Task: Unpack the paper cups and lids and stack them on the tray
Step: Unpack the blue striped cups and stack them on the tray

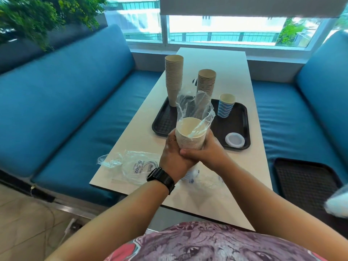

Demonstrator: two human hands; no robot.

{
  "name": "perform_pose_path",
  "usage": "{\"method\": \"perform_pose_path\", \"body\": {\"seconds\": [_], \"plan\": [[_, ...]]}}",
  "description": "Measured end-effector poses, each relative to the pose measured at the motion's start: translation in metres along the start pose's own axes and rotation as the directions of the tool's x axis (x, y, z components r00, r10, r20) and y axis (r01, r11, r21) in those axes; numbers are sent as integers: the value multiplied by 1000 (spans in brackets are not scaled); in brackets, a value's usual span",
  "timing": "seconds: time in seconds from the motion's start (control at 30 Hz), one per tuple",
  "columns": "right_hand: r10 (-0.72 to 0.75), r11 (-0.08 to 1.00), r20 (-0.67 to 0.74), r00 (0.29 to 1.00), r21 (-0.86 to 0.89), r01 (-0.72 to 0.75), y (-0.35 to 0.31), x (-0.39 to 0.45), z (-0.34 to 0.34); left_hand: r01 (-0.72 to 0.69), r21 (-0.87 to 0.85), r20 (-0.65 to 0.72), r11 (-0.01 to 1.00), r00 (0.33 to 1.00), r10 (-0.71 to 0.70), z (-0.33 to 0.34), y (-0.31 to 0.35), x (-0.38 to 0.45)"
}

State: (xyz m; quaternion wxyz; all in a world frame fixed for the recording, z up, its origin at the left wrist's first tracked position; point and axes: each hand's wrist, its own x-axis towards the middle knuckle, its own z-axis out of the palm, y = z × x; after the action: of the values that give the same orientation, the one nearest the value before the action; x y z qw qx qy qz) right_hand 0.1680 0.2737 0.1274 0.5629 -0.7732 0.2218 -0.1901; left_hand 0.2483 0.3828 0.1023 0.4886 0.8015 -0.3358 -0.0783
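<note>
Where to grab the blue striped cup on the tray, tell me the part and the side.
Grip the blue striped cup around its upper wall just below the rim, coming from the right. It stands upright and open at the top on the black tray, and its right side is free, while the taller brown cup stack and loose plastic wrap crowd its left.
</note>
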Motion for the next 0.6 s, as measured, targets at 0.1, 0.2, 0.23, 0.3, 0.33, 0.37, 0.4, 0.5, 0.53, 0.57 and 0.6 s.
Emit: {"method": "perform_pose_path", "body": {"seconds": [0.1, 0.2, 0.23, 0.3, 0.33, 0.37, 0.4, 0.5, 0.53, 0.57, 0.6], "plan": [[26, 1000, 6, 1000, -13, -26, 9, -7, 6, 48, 15, 6, 999, 999, -48, 2, -5, -3], [57, 998, 48, 997, 32, -59, 15, -10, 11, 67, 52, 16, 996, 998, -68, 3, -12, -7], [59, 996, 72, 996, 55, -63, 17, -10, 11, 73, 56, 25, 996, 997, -74, 3, -14, -8], [49, 995, 93, 994, 79, -57, 17, -11, 11, 95, 43, 48, 995, 994, -97, 4, -18, -9], [34, 995, 78, 996, 88, -41, 15, -11, 11, 115, 41, 67, 992, 991, -118, 6, -20, -9], [12, 995, 47, 999, 101, -17, 14, -11, 10, 119, 50, 87, 992, 989, -123, 8, -21, -11], [-9, 993, 8, 1000, 114, 8, 10, -11, 11, 109, 83, 101, 991, 988, -117, 10, -24, -12], [-76, 992, -88, 993, 89, 84, -1, -11, 15, 171, 70, 132, 983, 975, -179, 14, -37, -17], [-88, 993, -107, 990, 67, 95, -1, -11, 16, 184, 58, 137, 981, 972, -191, 14, -41, -19], [-92, 994, -120, 989, 45, 98, 0, -12, 16, 186, 64, 151, 981, 969, -193, 14, -45, -21], [-86, 996, -132, 988, 19, 90, 3, -13, 16, 186, 73, 181, 980, 964, -196, 14, -49, -23]]}}
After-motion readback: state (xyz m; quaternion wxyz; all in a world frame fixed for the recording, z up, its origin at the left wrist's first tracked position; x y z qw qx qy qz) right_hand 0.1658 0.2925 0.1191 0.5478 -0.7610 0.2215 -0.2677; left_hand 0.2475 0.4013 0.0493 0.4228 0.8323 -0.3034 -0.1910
